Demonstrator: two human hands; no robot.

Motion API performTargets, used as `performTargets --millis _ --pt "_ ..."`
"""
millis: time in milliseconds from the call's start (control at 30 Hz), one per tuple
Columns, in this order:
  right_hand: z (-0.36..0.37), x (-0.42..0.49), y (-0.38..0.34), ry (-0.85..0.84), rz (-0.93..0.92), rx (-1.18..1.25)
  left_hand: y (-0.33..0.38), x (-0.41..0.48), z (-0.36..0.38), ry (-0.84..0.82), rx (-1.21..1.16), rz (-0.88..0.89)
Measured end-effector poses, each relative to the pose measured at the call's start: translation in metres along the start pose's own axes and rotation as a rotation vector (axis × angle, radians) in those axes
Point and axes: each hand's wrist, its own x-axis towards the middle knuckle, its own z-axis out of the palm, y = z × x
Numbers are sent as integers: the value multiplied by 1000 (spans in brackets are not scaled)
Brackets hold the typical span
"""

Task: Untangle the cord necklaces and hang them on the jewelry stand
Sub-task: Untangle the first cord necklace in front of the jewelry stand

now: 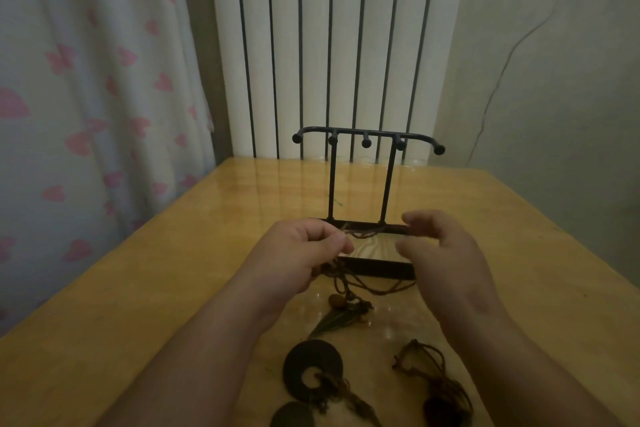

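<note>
Left grip on thin brown cord — knotted, stringy

You are looking across a glossy wooden table; behind the table a white ribbed radiator is standing; left of it a pink-heart curtain is hanging; right of it a pale wall is showing a thin dark line; dim light is falling.
</note>
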Motion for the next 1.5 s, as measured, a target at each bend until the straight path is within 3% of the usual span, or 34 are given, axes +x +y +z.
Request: performTargets --millis 67,167,233,333,500,667,933,1033,1300,1500 --pt "0 -2 -2 -18 -98 -45 0 -1 1 -10 25 6" --pt "4 -5 -3 -187 -228 -147 1 -2 1 -51 39 35" --pt "9 -7 0 -283 -262 -210 0 -2 0 -83 26 57" --pt "9 -6 1 -270 -232 -189 -1 -1 0 -71 9 45" --pt "-3 1 -7 -180 58 355 -2 2 0 27 -4 -29" --pt "-7 2 -9 -164 145 664 -2 1 4 105 62 -56" --pt "-3 2 -5 73 22 170 1 4 1 67 33 2" --pt "-3 2 -4 120 -52 77 -4 4 1 21 166 68" --pt "-7 10 8 209 -146 -140 -7 5 3 164 439 149" --pt "-4 11 9 7 -79 -157 -1 2 4 86 20 131"
